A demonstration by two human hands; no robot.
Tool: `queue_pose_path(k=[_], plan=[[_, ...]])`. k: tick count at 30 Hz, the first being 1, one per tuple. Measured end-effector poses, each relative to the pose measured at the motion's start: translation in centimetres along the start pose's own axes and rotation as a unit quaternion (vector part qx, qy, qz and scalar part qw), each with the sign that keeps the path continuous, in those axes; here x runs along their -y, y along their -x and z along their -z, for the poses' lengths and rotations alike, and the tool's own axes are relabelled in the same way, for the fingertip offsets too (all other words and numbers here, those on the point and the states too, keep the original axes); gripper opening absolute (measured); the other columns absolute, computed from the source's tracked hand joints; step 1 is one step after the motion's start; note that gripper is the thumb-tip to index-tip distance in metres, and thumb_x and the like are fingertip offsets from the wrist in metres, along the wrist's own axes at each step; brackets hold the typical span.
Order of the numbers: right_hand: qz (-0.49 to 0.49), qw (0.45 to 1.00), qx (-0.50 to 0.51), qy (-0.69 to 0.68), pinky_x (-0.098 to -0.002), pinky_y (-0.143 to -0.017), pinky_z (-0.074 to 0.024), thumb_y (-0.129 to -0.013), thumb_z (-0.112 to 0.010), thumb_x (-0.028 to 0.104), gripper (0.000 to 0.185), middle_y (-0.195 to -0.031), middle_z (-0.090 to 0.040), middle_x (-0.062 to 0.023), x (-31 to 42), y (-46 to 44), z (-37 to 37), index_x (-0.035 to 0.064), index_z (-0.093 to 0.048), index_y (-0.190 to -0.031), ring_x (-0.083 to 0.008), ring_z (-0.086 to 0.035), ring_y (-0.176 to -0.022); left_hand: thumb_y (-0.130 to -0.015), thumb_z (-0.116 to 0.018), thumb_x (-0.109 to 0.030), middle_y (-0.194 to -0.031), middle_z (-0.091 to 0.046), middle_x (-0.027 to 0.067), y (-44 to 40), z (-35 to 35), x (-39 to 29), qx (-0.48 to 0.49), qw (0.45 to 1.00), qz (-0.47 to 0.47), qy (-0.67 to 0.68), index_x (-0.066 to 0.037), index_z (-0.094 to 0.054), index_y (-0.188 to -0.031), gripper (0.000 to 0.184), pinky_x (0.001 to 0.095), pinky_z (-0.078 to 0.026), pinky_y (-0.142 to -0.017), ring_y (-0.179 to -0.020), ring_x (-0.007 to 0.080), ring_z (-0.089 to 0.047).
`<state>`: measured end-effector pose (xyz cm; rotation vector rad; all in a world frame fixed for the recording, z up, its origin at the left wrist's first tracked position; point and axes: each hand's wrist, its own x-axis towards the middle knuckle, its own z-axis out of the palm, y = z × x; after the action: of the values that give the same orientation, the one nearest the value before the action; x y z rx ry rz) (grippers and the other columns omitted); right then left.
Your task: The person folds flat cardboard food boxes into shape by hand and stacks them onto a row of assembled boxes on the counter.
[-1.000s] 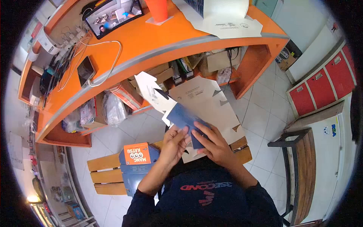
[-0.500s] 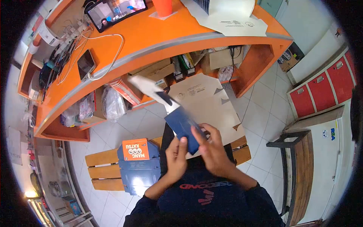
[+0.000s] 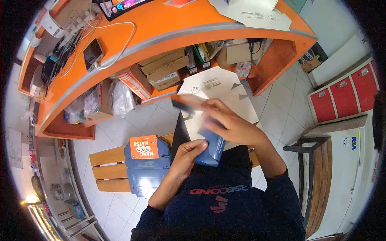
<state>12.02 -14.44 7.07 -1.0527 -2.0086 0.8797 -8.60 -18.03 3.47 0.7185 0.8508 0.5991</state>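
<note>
A dark blue cardboard carton (image 3: pixel 212 149), partly folded, is held above my lap. My left hand (image 3: pixel 188 156) is closed on its lower left edge, thumb pressed on the front face. Across the carton's upper part, my right hand (image 3: pixel 235 127) curls its fingers over the card, which is smeared by motion there. Beyond the fingers a blurred orange and dark flap (image 3: pixel 185 104) sticks out to the upper left. Flat cream carton blanks (image 3: pixel 219 82) with printed text lie over my lap, under the hands.
On the slatted wooden bench (image 3: pixel 108 171) to the left lies a flat blue carton with an orange panel (image 3: pixel 143 147). Ahead stands an orange counter (image 3: pixel 161 24) carrying a phone (image 3: pixel 93 54), a tablet (image 3: pixel 120 7) and more blanks (image 3: pixel 257 18). Boxes (image 3: pixel 163 70) fill its shelf.
My right hand has moved up along the carton. The long pale flap that pointed up left now shows as a shorter orange and dark blur. The view has tipped slightly downward.
</note>
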Motion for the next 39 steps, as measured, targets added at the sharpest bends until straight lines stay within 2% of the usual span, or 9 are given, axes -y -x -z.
queue_pose_path(k=[7,19,22,26,29,31,33,37,39], plan=[[-0.114,0.987,-0.096,0.053,-0.0388,-0.093,-0.0418,-0.093,-0.053,0.009,0.012,-0.116,-0.046,-0.0185,2.0,0.0,-0.8,0.0009,-0.051,-0.102,-0.0354,-0.051,-0.110,-0.092,-0.063,-0.018,-0.097,-0.068,0.0041,-0.5,-0.3,-0.7,0.011,0.999,-0.030,-0.004,0.004,-0.067,-0.107,0.027,0.0227,-0.046,-0.080,-0.085,0.0073,-0.058],[-0.050,0.997,0.007,0.063,-0.0419,-0.092,-0.0429,-0.096,-0.051,0.019,0.016,-0.110,-0.049,-0.0193,2.6,1.3,1.4,0.0039,-0.057,-0.098,-0.0367,-0.054,-0.105,-0.093,-0.063,-0.019,-0.098,-0.068,0.0058,-1.4,-0.5,-1.8,0.035,0.987,-0.094,-0.127,0.002,-0.063,-0.115,0.031,0.0221,-0.048,-0.076,-0.086,0.0081,-0.060],[-0.165,0.984,0.023,0.056,-0.0384,-0.091,-0.0431,-0.097,-0.050,0.021,0.020,-0.107,-0.052,-0.0175,3.1,1.0,3.2,0.0029,-0.058,-0.100,-0.0317,-0.056,-0.104,-0.082,-0.075,-0.037,-0.115,-0.062,0.0112,-1.4,-1.5,-3.5,0.012,0.983,-0.140,-0.117,0.002,-0.049,-0.130,0.067,0.0293,-0.047,-0.086,-0.098,0.0147,-0.060],[-0.197,0.923,-0.243,-0.222,-0.0306,-0.084,-0.0462,-0.096,-0.055,0.024,0.026,-0.103,-0.059,-0.0081,-1.7,5.0,8.3,0.0014,-0.059,-0.108,-0.0175,-0.058,-0.097,-0.042,-0.088,-0.063,-0.139,-0.042,0.0201,-2.6,0.5,-4.1,0.076,0.915,-0.390,-0.069,-0.001,-0.038,-0.139,0.126,0.0471,-0.022,-0.113,-0.132,0.0309,-0.039],[-0.198,0.793,-0.343,-0.464,-0.0272,-0.077,-0.0495,-0.095,-0.056,0.025,0.029,-0.101,-0.061,-0.0047,-8.0,8.3,10.7,0.0012,-0.060,-0.111,-0.0138,-0.060,-0.089,-0.044,-0.089,-0.058,-0.139,-0.045,0.0187,-2.4,2.4,-5.9,0.103,0.785,-0.425,-0.439,-0.005,-0.042,-0.139,0.119,0.0519,-0.015,-0.115,-0.135,0.0345,-0.037],[-0.197,0.740,-0.395,-0.508,-0.0265,-0.071,-0.0501,-0.096,-0.054,0.026,0.028,-0.100,-0.062,-0.0043,-9.2,7.8,10.1,0.0017,-0.060,-0.110,-0.0134,-0.061,-0.084,-0.068,-0.082,-0.034,-0.128,-0.058,0.0109,-2.7,1.7,-5.8,0.144,0.656,-0.455,-0.584,-0.010,-0.060,-0.124,0.064,0.0563,-0.011,-0.115,-0.133,0.0322,-0.041],[-0.200,0.701,-0.455,-0.511,-0.0261,-0.066,-0.0502,-0.097,-0.053,0.026,0.027,-0.100,-0.062,-0.0040,-9.0,6.0,8.5,0.0026,-0.060,-0.109,-0.0131,-0.062,-0.080,-0.078,-0.074,-0.018,-0.115,-0.064,0.0110,-2.8,1.6,-5.5,0.197,0.647,-0.484,-0.555,-0.005,-0.064,-0.113,0.039,0.0548,-0.021,-0.114,-0.116,0.0293,-0.057],[-0.171,0.816,-0.537,-0.130,-0.0276,-0.077,-0.0485,-0.098,-0.052,0.026,0.025,-0.113,-0.059,-0.0064,-7.6,3.2,8.4,0.0072,-0.059,-0.113,-0.0156,-0.057,-0.101,-0.080,-0.068,-0.007,-0.101,-0.065,0.0115,-3.1,0.2,-5.7,0.091,0.576,-0.532,-0.614,0.000,-0.062,-0.100,0.022,0.0478,-0.039,-0.106,-0.093,0.0253,-0.066],[-0.081,0.900,-0.428,0.022,-0.0280,-0.081,-0.0470,-0.098,-0.053,0.027,0.029,-0.117,-0.057,-0.0092,-5.8,2.5,8.1,0.0083,-0.056,-0.120,-0.0159,-0.052,-0.110,-0.080,-0.067,-0.005,-0.098,-0.065,0.0126,-3.9,-0.4,-5.7,0.067,0.542,-0.542,-0.639,0.001,-0.059,-0.096,0.019,0.0429,-0.047,-0.101,-0.086,0.0245,-0.067]])
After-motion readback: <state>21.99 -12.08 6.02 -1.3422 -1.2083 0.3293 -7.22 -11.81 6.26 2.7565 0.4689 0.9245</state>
